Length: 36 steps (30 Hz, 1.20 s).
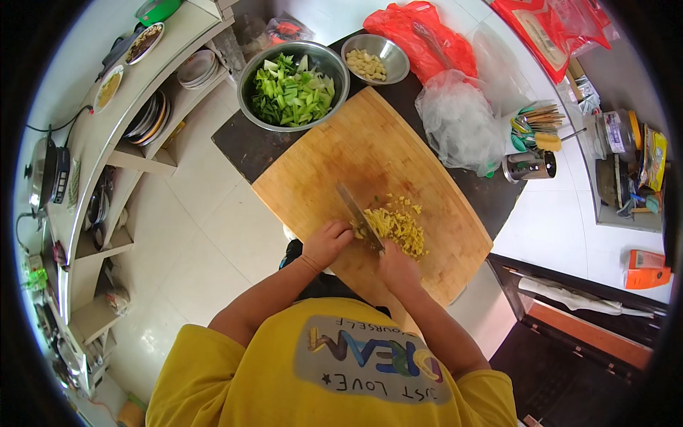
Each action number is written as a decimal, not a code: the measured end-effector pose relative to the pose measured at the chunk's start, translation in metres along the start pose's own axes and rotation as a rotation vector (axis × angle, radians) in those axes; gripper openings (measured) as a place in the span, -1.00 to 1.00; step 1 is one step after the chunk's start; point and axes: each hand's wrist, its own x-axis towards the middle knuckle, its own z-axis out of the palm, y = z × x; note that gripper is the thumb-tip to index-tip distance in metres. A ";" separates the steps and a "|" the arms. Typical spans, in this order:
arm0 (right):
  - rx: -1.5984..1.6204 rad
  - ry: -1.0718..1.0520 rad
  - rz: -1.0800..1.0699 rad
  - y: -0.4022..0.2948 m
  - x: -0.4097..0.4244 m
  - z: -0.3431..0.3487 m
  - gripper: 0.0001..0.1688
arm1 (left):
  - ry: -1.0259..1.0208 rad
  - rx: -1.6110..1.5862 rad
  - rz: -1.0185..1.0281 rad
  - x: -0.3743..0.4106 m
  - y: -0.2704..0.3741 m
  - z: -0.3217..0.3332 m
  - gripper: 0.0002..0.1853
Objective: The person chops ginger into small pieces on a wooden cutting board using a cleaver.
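Note:
My right hand [399, 267] grips the handle of a kitchen knife [356, 210], whose blade points away and to the left across the wooden cutting board [331, 152]. Chopped yellow pieces, which look like ginger [403, 229], lie in a loose heap right of the blade; the nearer ones are finer. On the blade's left side, my left hand [328, 244] rests on the board with its fingers curled. Its fingertips reach a few yellow pieces beside the blade, but whether they pinch any is hidden.
Beyond the board stand a steel bowl of cut green vegetables [293, 91] and a smaller steel bowl [395, 50] holding peeled garlic cloves [366, 65]. Plastic bags [459, 117] and a utensil holder [528, 166] are at right. Shelves with dishes [197, 69] curve along the left.

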 end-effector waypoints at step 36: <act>0.001 -0.094 -0.018 -0.019 -0.006 -0.019 -0.81 | 0.025 -0.005 -0.024 -0.003 0.000 0.001 -0.81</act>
